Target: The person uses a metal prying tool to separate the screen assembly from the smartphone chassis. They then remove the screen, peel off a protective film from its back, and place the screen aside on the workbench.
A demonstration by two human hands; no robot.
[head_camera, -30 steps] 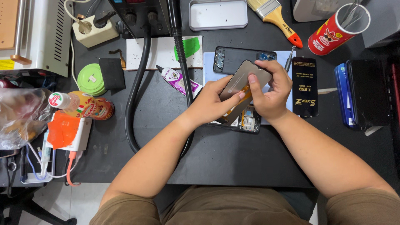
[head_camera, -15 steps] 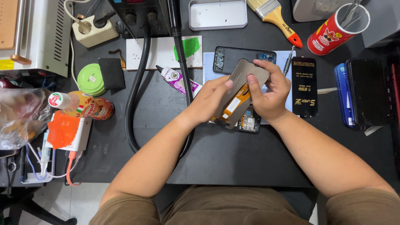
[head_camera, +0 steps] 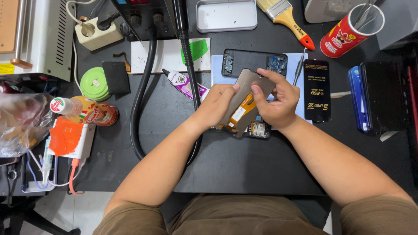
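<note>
Glue tube (head_camera: 186,84) left of hands, screwdriver (head_camera: 298,69) right.

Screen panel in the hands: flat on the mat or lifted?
Lifted and tilted. The screen panel is held by the left hand and right hand, back side up, above the opened phone on the mat.

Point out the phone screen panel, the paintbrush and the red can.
phone screen panel (head_camera: 242,104), head view, back face between both hands
paintbrush (head_camera: 288,17), head view, yellow handle
red can (head_camera: 344,37), head view, side wall
</note>
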